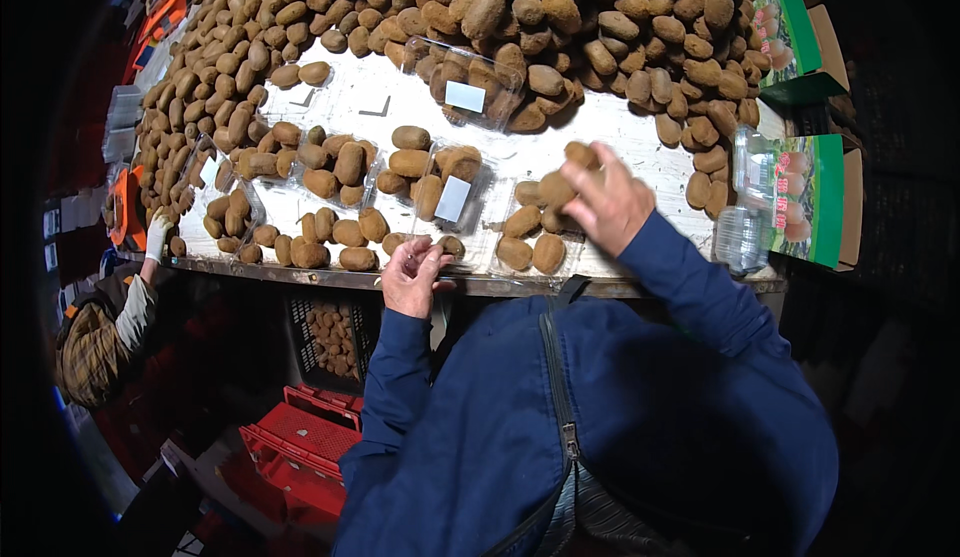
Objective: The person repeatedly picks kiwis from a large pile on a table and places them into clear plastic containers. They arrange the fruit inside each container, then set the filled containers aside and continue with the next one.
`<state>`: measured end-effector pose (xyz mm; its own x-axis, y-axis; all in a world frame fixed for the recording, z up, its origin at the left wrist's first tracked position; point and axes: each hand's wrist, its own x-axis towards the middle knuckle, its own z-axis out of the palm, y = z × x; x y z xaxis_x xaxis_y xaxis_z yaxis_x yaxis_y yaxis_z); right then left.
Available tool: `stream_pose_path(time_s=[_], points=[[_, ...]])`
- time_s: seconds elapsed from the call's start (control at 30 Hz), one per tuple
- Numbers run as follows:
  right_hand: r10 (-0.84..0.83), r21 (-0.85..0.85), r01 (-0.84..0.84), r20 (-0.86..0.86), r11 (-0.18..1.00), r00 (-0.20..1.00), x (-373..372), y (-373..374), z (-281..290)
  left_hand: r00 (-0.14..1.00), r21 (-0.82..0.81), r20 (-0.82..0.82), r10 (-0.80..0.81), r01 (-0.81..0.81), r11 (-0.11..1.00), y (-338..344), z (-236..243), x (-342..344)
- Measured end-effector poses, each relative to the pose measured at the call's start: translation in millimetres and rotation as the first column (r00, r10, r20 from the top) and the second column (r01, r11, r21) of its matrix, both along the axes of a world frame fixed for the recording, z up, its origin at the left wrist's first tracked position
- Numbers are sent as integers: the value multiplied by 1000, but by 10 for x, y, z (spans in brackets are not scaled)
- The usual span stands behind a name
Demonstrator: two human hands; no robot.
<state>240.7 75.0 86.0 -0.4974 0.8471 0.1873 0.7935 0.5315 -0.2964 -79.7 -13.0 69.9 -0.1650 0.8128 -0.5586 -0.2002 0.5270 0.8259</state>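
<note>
My right hand [618,202] is closed around kiwifruit [556,190] above a clear plastic clamshell box at the table's near edge; a second one shows by its fingertips. Several kiwifruit [548,254] lie in that box. At the table edge to its left, my left hand [410,275] has thumb and fingers pinched together. A kiwifruit [452,247] lies just beside those fingertips; whatever they grip, if anything, I cannot make out. Just beyond the left hand stands a filled clamshell box [455,197] with a white label.
A large heap of kiwifruit [620,25] covers the table's far side and left. Other filled boxes [466,95] stand on the white tabletop [375,77]. Green cartons [808,202] and empty clear boxes [740,237] are at right. Red crates [300,437] sit below; another person's gloved hand [157,235] is far left.
</note>
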Motion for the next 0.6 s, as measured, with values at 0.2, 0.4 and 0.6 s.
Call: stream_pose_path(time_s=[0.2,0.4,0.6], points=[[53,-37,-56,-66,998,996,-500,-449,-187,998,-50,-13,-59,58,997,-47,-85,191],[-25,-74,10,-204,997,979,-389,-577,-195,998,-46,19,-66,67,997,-90,-163,245],[-179,51,213,-374,976,910,-207,-19,-296,997,-109,21,-70,72,991,-113,-284,257]])
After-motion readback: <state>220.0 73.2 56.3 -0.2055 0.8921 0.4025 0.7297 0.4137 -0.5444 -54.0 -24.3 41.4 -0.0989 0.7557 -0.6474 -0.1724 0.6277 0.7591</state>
